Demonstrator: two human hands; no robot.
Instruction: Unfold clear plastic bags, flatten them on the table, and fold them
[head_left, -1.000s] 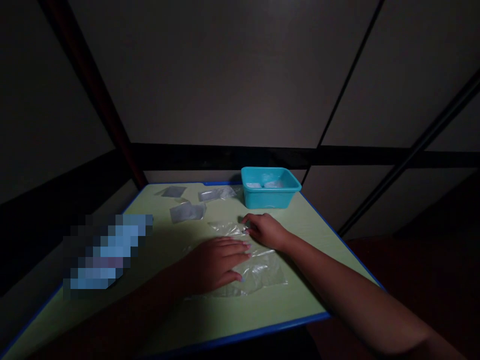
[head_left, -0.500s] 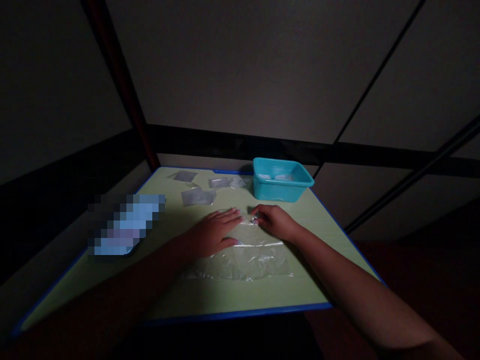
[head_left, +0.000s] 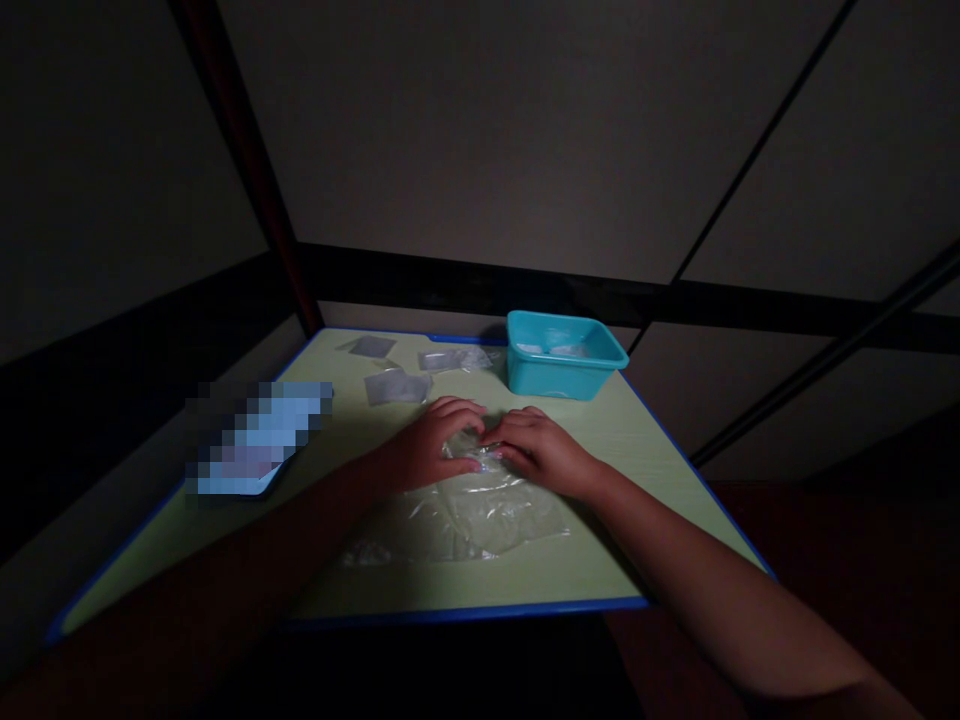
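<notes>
On a pale-green table [head_left: 626,435], the left hand [head_left: 427,443] arches at the far edge of a clear plastic sheet [head_left: 465,520], thumb and fingers apart, its grip impossible to tell; the crinkled sheet spreads from both hands toward the table's near edge, its long axis running side to side; the right hand [head_left: 547,452], equally close, appears to pinch the sheet, a teal tub [head_left: 555,378] standing beyond

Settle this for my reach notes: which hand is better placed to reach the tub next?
Probably the right hand: it is nearer the tub; the left hand lies farther left. Both hands are at the clear plastic.
</notes>
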